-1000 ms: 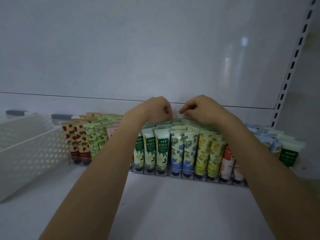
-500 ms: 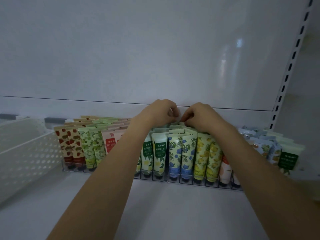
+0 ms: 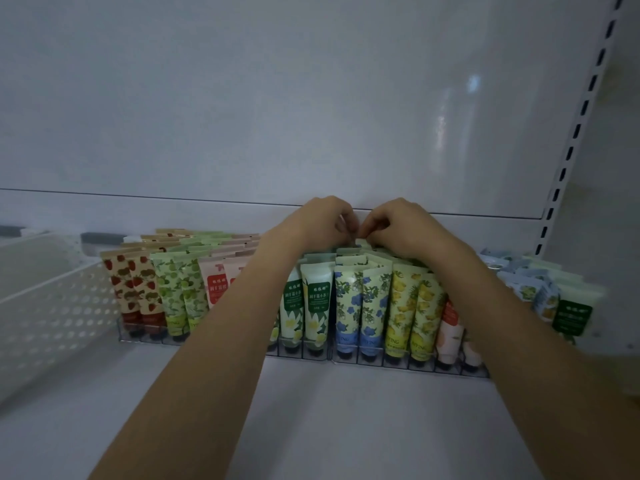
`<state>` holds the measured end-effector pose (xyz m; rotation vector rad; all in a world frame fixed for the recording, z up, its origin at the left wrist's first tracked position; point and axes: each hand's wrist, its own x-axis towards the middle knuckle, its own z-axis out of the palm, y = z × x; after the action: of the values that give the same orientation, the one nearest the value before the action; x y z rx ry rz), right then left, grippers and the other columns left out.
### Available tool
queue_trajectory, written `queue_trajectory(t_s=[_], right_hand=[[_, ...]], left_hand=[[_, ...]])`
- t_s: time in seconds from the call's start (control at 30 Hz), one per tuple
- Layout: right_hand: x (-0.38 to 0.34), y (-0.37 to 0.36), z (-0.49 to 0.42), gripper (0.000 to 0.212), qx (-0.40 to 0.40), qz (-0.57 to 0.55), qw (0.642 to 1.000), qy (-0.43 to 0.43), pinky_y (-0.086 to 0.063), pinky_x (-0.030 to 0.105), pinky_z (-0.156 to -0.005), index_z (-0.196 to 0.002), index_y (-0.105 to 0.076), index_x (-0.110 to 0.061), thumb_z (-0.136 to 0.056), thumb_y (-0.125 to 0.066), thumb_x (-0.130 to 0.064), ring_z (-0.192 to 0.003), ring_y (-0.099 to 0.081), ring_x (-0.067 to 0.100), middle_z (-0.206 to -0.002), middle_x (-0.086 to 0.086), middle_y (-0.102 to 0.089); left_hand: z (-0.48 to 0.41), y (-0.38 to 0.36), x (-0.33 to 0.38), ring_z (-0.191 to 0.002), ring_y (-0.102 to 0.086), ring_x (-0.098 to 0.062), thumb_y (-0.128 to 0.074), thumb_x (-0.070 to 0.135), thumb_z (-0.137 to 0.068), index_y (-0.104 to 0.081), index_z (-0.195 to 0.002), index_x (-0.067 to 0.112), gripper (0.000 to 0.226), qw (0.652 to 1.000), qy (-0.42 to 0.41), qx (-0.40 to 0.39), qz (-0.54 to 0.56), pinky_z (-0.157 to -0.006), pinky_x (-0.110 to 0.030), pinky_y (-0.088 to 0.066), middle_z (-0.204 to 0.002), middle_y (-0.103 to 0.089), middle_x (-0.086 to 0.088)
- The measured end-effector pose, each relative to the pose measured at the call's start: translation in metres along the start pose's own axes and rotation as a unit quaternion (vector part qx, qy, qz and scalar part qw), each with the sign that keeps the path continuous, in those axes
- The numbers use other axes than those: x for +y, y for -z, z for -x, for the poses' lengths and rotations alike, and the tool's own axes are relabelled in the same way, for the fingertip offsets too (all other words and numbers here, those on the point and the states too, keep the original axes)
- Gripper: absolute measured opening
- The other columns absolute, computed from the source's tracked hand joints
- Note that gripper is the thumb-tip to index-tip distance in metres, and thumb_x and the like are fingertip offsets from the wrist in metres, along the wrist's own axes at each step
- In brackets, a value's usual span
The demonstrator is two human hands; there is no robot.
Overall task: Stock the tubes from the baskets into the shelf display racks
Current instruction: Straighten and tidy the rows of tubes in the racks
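A clear display rack (image 3: 398,364) on the white shelf holds upright tubes in rows: strawberry tubes (image 3: 133,289), lime-green tubes (image 3: 176,292), white-flower tubes (image 3: 313,303), blue-flower tubes (image 3: 360,299) and yellow tubes (image 3: 412,306). My left hand (image 3: 320,223) and my right hand (image 3: 403,226) reach over the rows to the back of the blue-flower lane, knuckles almost touching. Both have curled fingers that pinch the flat top edge of a pale green tube (image 3: 358,241) there. Most of that tube is hidden behind the rows in front.
A white perforated basket (image 3: 52,306) stands at the left, close to the rack. A loose heap of tubes (image 3: 540,289) lies at the right by the slotted upright (image 3: 571,147). The shelf's back panel (image 3: 311,98) rises right behind my hands.
My two hands have drawn closer together at the back of the rack and sunk slightly onto the tube tops. The view has shifted a little to the right.
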<state>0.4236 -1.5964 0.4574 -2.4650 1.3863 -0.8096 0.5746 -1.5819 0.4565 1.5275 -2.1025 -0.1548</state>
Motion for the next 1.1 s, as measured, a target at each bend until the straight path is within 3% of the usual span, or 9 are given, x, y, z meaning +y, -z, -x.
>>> queue_trajectory(t_s=[0.17, 0.33, 0.43, 0.5, 0.6, 0.7, 0.83, 1.0, 1.1], right_hand=[[0.003, -0.002, 0.0, 0.025, -0.028, 0.0, 1.0, -0.004, -0.036, 0.01, -0.056, -0.078, -0.067, -0.026, -0.084, -0.058, -0.004, -0.07, -0.052, 0.001, -0.078, -0.01, -0.058], [0.003, 0.016, 0.003, 0.021, 0.016, -0.023, 1.0, 0.013, -0.036, 0.013, -0.062, -0.081, -0.067, -0.03, -0.085, -0.062, -0.01, -0.075, -0.053, -0.002, -0.083, -0.012, -0.061], [0.002, 0.029, 0.009, 0.02, -0.038, -0.029, 0.999, 0.019, -0.04, 0.016, -0.065, -0.073, -0.067, -0.033, -0.082, -0.067, -0.016, -0.078, -0.057, 0.0, -0.08, -0.016, -0.063], [0.001, 0.028, 0.013, 0.014, -0.077, -0.007, 0.997, 0.014, -0.042, 0.018, -0.066, -0.075, -0.069, -0.032, -0.08, -0.068, -0.019, -0.079, -0.058, 0.002, -0.081, -0.015, -0.065], [-0.002, 0.022, 0.013, 0.011, -0.09, 0.015, 0.996, 0.009, -0.041, 0.017, -0.06, -0.084, -0.073, -0.027, -0.081, -0.068, -0.018, -0.075, -0.058, 0.002, -0.08, -0.014, -0.066], [-0.004, 0.021, 0.014, 0.014, -0.096, 0.01, 0.995, 0.007, -0.041, 0.017, -0.059, -0.083, -0.073, -0.027, -0.081, -0.065, -0.015, -0.074, -0.059, 0.002, -0.08, -0.014, -0.067], [-0.005, 0.02, 0.016, 0.015, -0.117, 0.012, 0.993, 0.012, -0.047, 0.019, -0.065, -0.082, -0.072, -0.027, -0.082, -0.065, -0.014, -0.077, -0.061, 0.005, -0.082, -0.012, -0.069], [-0.006, 0.021, 0.014, 0.02, -0.065, 0.018, 0.997, 0.042, -0.036, 0.012, -0.055, -0.077, -0.068, -0.028, -0.081, -0.064, -0.01, -0.066, -0.052, -0.004, -0.077, -0.018, -0.061], [-0.004, 0.02, 0.014, 0.017, -0.094, 0.018, 0.995, 0.037, -0.038, 0.015, -0.058, -0.075, -0.069, -0.028, -0.081, -0.065, -0.013, -0.072, -0.056, 0.0, -0.079, -0.015, -0.064]], left_hand=[[-0.001, -0.001, -0.001, -0.08, -0.06, -0.009, -0.062, 0.007, -0.083, -0.059, -0.087, 0.021, 0.015, 1.0, 0.0, 0.001, 0.001, -0.073, -0.02, -0.043, -0.092, -0.068, -0.002], [-0.001, 0.004, -0.001, -0.082, -0.056, -0.01, -0.063, 0.011, -0.084, -0.06, -0.092, 0.023, 0.014, 1.0, -0.007, -0.004, -0.023, -0.075, -0.02, -0.04, -0.088, -0.061, 0.004], [0.001, 0.013, 0.003, -0.07, -0.052, -0.001, -0.064, 0.013, -0.084, -0.06, -0.088, 0.024, 0.013, 0.999, -0.024, -0.004, -0.029, -0.061, -0.007, -0.037, -0.082, -0.06, 0.01], [0.003, 0.017, 0.008, -0.066, -0.048, 0.004, -0.065, 0.016, -0.083, -0.06, -0.084, 0.025, 0.011, 0.998, -0.03, -0.017, -0.044, -0.054, -0.005, -0.034, -0.076, -0.055, 0.015], [0.006, 0.016, 0.012, -0.069, -0.049, 0.0, -0.067, 0.019, -0.082, -0.063, -0.084, 0.023, 0.006, 0.996, -0.021, -0.047, -0.067, -0.065, -0.019, -0.037, -0.074, -0.054, 0.017], [0.008, 0.015, 0.014, -0.075, -0.053, -0.007, -0.066, 0.019, -0.083, -0.067, -0.088, 0.021, 0.006, 0.995, -0.005, -0.061, -0.083, -0.072, -0.024, -0.039, -0.073, -0.055, 0.017], [0.01, 0.012, 0.015, -0.082, -0.054, -0.012, -0.064, 0.018, -0.084, -0.065, -0.088, 0.022, 0.005, 0.994, 0.006, -0.067, -0.091, -0.074, -0.026, -0.041, -0.078, -0.057, 0.01], [0.011, 0.012, 0.017, -0.082, -0.055, -0.012, -0.064, 0.019, -0.084, -0.068, -0.092, 0.019, 0.009, 0.994, 0.002, -0.07, -0.087, -0.075, -0.025, -0.042, -0.08, -0.059, 0.008], [0.011, 0.012, 0.017, -0.083, -0.055, -0.012, -0.063, 0.018, -0.085, -0.068, -0.093, 0.019, 0.01, 0.994, 0.003, -0.068, -0.086, -0.075, -0.025, -0.041, -0.079, -0.058, 0.009]])
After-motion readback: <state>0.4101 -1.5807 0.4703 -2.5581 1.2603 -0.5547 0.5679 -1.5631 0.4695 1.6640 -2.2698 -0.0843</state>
